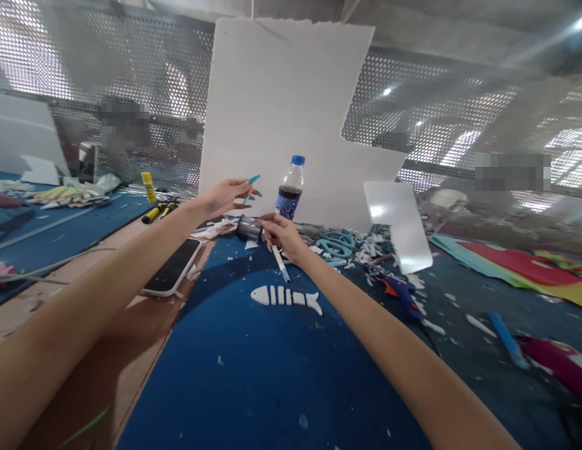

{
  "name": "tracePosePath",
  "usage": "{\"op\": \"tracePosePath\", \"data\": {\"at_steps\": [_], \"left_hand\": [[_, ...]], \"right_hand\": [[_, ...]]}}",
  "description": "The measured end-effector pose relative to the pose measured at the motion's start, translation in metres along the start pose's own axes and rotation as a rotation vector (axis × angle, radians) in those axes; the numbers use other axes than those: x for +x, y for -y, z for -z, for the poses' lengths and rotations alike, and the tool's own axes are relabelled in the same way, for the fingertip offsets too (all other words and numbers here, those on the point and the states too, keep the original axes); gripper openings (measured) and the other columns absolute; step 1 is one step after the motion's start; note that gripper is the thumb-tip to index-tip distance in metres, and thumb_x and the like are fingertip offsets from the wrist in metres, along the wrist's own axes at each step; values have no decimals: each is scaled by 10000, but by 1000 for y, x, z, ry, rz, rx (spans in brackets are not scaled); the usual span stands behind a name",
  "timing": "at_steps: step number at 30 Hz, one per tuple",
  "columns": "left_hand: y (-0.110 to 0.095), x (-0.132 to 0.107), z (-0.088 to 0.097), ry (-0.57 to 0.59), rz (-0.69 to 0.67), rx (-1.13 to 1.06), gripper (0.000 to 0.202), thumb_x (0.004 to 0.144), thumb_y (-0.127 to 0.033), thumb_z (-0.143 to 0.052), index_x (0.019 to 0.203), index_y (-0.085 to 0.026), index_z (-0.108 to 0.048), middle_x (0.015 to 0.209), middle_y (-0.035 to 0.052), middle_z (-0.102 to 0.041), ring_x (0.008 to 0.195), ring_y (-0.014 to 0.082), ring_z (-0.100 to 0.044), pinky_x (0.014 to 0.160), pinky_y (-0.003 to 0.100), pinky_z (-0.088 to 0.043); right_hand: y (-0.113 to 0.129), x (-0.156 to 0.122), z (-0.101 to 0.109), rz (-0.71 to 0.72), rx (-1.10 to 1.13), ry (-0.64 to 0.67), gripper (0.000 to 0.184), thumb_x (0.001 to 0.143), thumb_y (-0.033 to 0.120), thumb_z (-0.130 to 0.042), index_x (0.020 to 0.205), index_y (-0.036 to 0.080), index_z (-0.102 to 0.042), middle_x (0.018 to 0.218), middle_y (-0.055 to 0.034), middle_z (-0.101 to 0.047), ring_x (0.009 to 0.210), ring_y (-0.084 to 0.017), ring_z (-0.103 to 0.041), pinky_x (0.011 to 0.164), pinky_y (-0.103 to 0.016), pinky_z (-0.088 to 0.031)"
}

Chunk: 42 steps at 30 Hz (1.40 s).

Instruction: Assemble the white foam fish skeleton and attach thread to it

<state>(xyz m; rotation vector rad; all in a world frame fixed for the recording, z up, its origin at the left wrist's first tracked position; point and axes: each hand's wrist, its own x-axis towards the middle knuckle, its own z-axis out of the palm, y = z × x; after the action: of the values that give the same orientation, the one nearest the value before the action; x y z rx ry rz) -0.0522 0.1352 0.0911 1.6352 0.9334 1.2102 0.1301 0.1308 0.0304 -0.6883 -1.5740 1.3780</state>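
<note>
Raised over the far left edge of the blue mat, my left hand has bent fingers around a slim teal piece, whose kind I cannot make out. My right hand closes at the rim of a dark grey cup-like cylinder lying on its side. A white pen with a blue end slants out below that hand; I cannot tell whether the fingers touch it. Nearer me, white cut pieces lie on the mat in a fish-skeleton shape. Behind the right hand stands a bottle of dark drink.
A phone lies left of the mat. Teal-handled scissors, white scraps and a blue glue gun lie to the right. A large white board stands behind, and a yellow glue stick stands at left.
</note>
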Motion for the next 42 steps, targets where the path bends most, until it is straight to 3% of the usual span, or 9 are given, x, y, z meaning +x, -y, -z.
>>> {"op": "tracePosePath", "data": {"at_steps": [10, 15, 25, 29, 35, 42], "left_hand": [[7, 7, -2, -178, 14, -93, 274, 827, -394, -526, 670, -176, -474, 852, 55, -609, 740, 119, -537, 719, 282, -449], [8, 8, 0, -208, 7, -94, 287, 806, -412, -549, 657, -180, -468, 807, 47, -598, 740, 131, -537, 725, 301, -444], [11, 10, 3, -224, 0, -158, 252, 806, -362, -567, 654, -174, -496, 795, 33, -596, 728, 114, -533, 718, 284, -449], [11, 9, 1, -212, 13, -178, 252, 800, -334, -582, 629, -167, -502, 797, 36, -604, 741, 118, -531, 733, 289, -445], [8, 8, 3, -211, -8, -273, 223, 833, -314, -545, 669, -167, -506, 842, 42, -621, 774, 123, -561, 804, 320, -446], [-4, 0, 2, -177, -21, -419, 252, 872, -283, -470, 655, -158, -491, 1008, 89, -652, 925, 172, -619, 913, 362, -461]], "right_hand": [[0, 2, -2, 12, 44, -100, 356, 714, 523, -642, 679, 169, -634, 410, 111, -279, 341, -34, -242, 325, -152, -286], [-4, 5, 0, 12, 54, -150, 366, 711, 527, -656, 656, 167, -621, 396, 118, -259, 331, -30, -231, 319, -156, -239], [0, 3, -5, 9, 12, -172, 329, 726, 494, -656, 680, 170, -620, 393, 115, -282, 341, -32, -259, 336, -151, -279], [0, 3, -6, 3, -26, -155, 309, 798, 443, -617, 695, 151, -614, 402, 116, -287, 338, -24, -260, 337, -141, -285], [-7, 5, -2, -27, -98, -105, 229, 914, 311, -516, 818, 113, -581, 599, 59, -515, 413, -33, -430, 392, -161, -383], [-9, 5, -1, -114, -132, -55, 242, 906, 323, -523, 1034, 126, -584, 936, -45, -625, 738, -132, -617, 636, -293, -531]]}}
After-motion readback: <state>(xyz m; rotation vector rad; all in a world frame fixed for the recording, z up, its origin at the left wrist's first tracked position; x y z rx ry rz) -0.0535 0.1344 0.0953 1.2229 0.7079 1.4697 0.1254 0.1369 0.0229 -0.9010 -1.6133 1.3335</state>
